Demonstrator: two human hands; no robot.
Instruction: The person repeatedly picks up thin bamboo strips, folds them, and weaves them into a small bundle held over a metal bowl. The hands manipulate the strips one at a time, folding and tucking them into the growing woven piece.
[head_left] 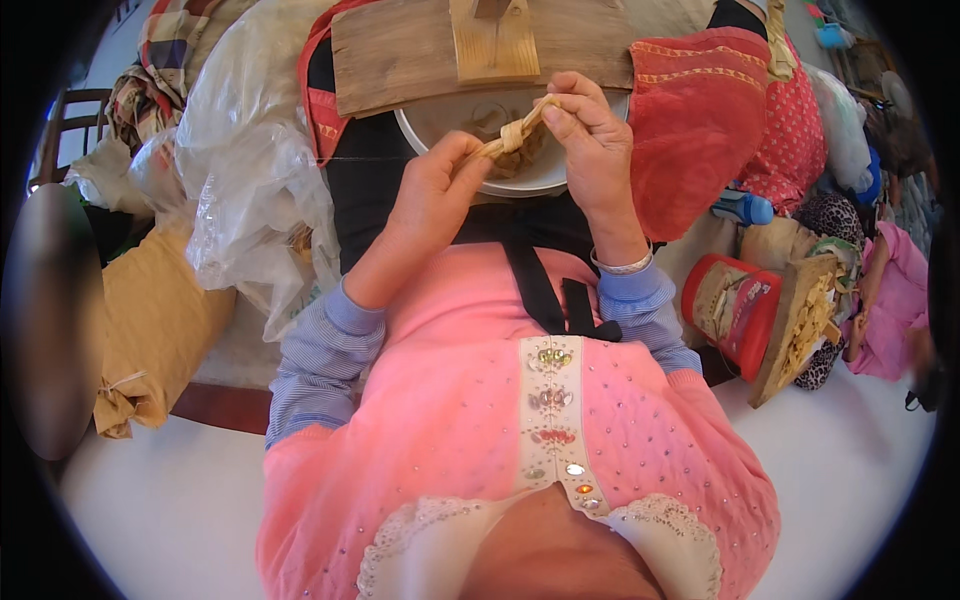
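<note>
Gripping its two ends with bent fingers, the left hand [440, 185] and the right hand [595, 135] held a knotted strip [512, 135], tan and folded, above a round white bowl [525, 187]. Between the hands was a little open room, and below them the bowl's smooth, curved near rim lay open. Close beyond the fingers came the edge of a wooden board [395, 60] with visible grain. Crumpled clear plastic [265, 180] was left of the hands; red cloth [695, 125] with yellowish bands was to their right.
</note>
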